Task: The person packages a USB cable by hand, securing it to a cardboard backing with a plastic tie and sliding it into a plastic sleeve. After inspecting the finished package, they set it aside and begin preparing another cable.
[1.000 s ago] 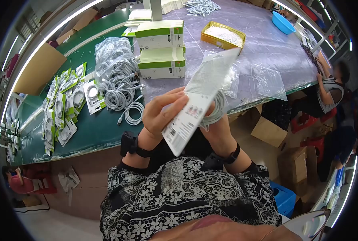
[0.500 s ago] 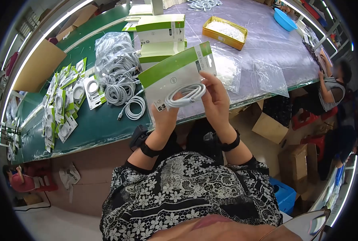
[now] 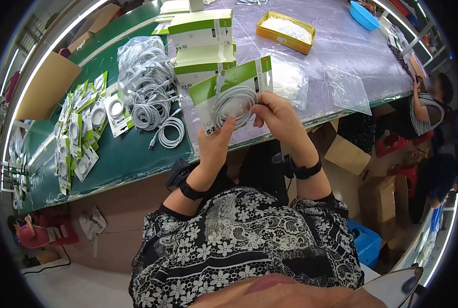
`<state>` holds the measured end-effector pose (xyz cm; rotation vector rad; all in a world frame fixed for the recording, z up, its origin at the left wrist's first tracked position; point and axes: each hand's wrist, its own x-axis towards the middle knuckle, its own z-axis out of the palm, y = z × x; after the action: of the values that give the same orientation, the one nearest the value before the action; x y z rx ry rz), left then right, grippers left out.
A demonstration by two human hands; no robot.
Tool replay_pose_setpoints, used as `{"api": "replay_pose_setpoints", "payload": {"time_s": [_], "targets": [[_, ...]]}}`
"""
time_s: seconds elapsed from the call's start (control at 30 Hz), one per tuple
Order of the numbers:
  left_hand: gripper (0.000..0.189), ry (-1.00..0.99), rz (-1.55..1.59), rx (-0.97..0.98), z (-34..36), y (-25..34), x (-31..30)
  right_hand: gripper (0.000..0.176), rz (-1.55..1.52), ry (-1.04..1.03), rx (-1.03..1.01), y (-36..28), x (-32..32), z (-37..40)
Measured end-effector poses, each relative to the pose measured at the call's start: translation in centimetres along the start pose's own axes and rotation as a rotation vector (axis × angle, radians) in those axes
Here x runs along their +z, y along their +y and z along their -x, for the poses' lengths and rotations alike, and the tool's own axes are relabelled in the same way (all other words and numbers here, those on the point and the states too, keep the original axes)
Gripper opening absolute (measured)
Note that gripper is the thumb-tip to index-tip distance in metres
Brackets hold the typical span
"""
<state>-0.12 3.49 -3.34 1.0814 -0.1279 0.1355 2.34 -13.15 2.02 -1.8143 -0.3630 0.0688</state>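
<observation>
My left hand (image 3: 214, 145) is closed on the lower left of a green-and-white packaging card (image 3: 200, 91), its thumb pressing the front. Against the card lies a coiled white cable (image 3: 241, 93), one connector sticking up over the green band. My right hand (image 3: 281, 117) is at the coil's right side, fingers bent in and pinching there; the exact contact is partly hidden. Left of the card, a loose coiled cable (image 3: 170, 132) rests on the green table. Behind it are a heap of coiled cables (image 3: 149, 97) and stacked packaging cards (image 3: 200, 33).
Carded cables (image 3: 77, 131) lie piled at the left. A yellow tray (image 3: 285, 36) of small white pieces, clear plastic bags (image 3: 344, 90) and a blue basin (image 3: 364, 16) are on the table. Cardboard boxes (image 3: 377, 203) stand on the floor at right, near another person (image 3: 426, 110).
The coil has turned to face me more fully, its connector now upright over the card. The card is slightly lower, and my right hand has moved from its upper edge to the coil's side.
</observation>
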Motion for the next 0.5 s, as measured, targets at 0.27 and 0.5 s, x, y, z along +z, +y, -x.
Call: {"api": "replay_pose_setpoints", "payload": {"time_s": [0.27, 0.5], "targets": [[0.025, -0.081, -0.192, 0.096, -0.1, -0.1, -0.4, 0.013, -0.194, 0.056, 0.035, 1.3, -0.4, -0.1], [0.022, -0.016, -0.201, 0.038, -0.3, -0.4, 0.1, 0.014, 0.017, 0.151, 0.027, 0.4, 0.0, 0.0]]}}
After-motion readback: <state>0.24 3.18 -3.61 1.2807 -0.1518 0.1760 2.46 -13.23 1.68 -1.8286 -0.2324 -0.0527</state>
